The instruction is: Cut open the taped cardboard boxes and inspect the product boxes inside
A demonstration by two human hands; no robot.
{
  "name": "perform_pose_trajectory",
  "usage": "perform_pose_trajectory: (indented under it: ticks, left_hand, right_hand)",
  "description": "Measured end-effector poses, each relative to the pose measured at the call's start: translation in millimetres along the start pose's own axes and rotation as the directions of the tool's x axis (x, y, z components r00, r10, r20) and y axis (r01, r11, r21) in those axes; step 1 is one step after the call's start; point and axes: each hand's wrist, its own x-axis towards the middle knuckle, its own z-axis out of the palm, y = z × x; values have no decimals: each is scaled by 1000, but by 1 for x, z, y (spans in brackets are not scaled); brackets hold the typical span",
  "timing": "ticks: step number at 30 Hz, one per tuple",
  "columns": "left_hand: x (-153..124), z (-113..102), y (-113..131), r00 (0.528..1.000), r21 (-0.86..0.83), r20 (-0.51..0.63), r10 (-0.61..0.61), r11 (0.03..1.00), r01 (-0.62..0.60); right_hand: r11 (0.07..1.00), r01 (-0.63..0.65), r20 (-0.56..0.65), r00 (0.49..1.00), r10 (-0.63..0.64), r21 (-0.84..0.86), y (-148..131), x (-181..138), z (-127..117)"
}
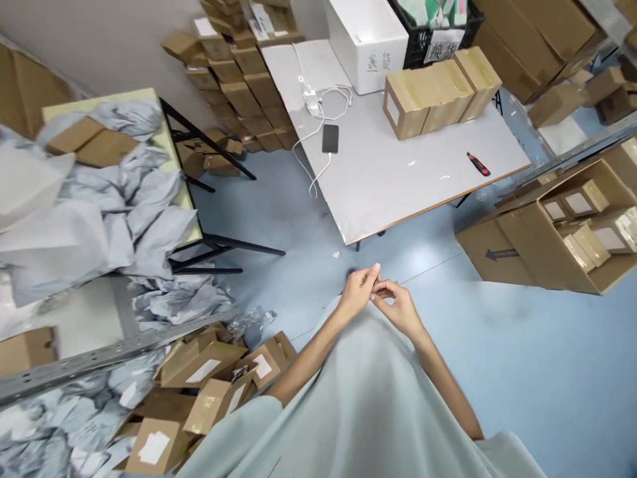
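My left hand and my right hand meet in front of my body, above the blue floor. Both have their fingers curled and pinched together, fingertips touching each other. Anything between them is too small to make out. My pale green garment fills the lower middle of the view. The white table stands just beyond my hands, out of their reach.
On the white table lie a black phone on a white cable, a red and black cutter, taped cardboard boxes and a white foam box. An open carton of small boxes stands right. Grey mailer bags and boxes pile left.
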Motion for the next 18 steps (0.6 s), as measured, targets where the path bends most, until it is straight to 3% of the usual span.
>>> perform_pose_trajectory:
  ticks: [4, 10, 18]
  left_hand:
    - [53, 25, 15, 998, -7, 61, -20, 1000, 20]
    - [146, 70, 59, 990, -43, 141, -22, 999, 29]
    - [234, 115, 134, 979, -166, 206, -10, 985, 45]
  right_hand:
    - [999, -10, 11, 1000, 11, -44, -9, 38, -39]
    - [985, -169, 16, 986, 169, 24, -34, 105, -107]
    - [994, -98, 4, 995, 99, -49, -87, 176, -188]
